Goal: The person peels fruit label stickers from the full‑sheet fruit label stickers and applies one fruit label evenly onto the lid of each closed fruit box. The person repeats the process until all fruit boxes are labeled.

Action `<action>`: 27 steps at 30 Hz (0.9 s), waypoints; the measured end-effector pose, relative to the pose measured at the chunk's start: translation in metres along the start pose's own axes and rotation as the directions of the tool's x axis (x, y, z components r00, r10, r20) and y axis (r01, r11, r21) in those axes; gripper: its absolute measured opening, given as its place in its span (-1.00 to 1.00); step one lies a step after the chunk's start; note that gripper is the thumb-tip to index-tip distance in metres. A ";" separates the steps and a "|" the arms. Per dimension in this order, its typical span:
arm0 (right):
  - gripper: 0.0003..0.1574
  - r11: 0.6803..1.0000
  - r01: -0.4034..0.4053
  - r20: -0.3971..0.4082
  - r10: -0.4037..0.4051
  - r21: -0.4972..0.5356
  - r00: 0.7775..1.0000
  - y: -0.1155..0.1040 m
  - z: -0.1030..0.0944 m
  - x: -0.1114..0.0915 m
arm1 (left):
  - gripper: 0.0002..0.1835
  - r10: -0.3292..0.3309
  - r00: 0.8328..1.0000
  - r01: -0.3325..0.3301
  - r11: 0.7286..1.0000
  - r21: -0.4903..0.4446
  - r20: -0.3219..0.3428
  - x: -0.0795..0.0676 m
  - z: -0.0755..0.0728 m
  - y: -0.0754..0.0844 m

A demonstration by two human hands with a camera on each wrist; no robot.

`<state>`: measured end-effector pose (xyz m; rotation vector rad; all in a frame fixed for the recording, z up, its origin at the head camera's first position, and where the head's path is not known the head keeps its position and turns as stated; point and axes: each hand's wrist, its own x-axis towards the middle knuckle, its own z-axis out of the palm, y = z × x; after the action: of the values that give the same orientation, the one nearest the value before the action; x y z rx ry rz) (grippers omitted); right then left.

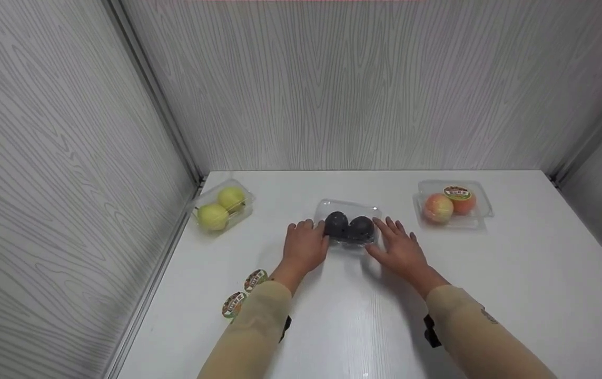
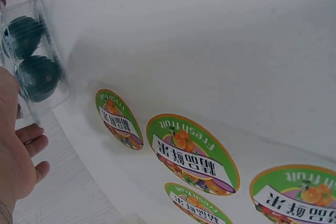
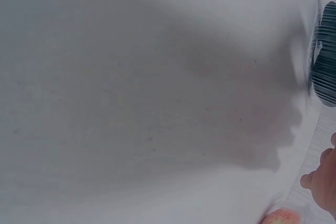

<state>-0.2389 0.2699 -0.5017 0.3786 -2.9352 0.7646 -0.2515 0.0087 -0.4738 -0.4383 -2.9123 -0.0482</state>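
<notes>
A clear plastic fruit box (image 1: 351,205) with two dark round fruits (image 1: 361,228) stands on the white table, between both hands. My left hand (image 1: 305,245) grips the box's left edge, thumb at the near side and forefinger beside a dark fruit; in the left wrist view its other fingers (image 2: 37,145) hang loosely below the clear plastic edge. My right hand (image 1: 400,253) is at the box's right side, fingers spread and thumb at the near right corner. In the right wrist view the dark fruits (image 3: 325,56) show at the right edge, above the fingers.
At the back left, a clear box holds two yellow-green pears (image 1: 213,217). Another at the back right holds two reddish fruits (image 1: 438,207), with an oval label (image 1: 457,193) on top. Several oval fruit stickers (image 2: 192,153) lie near my left forearm. Grey wood-grain panels (image 1: 332,95) enclose the table.
</notes>
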 end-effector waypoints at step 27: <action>-0.05 1.000 0.014 -0.089 -0.012 0.028 0.996 -0.018 0.005 -0.009 | -0.35 0.004 1.000 -0.009 0.988 -0.153 -0.028 -0.006 0.013 0.006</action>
<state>-0.2262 0.2543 -0.4988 0.3559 -2.8392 0.8004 -0.2470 0.0136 -0.4874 -0.4676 -2.8908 -0.2765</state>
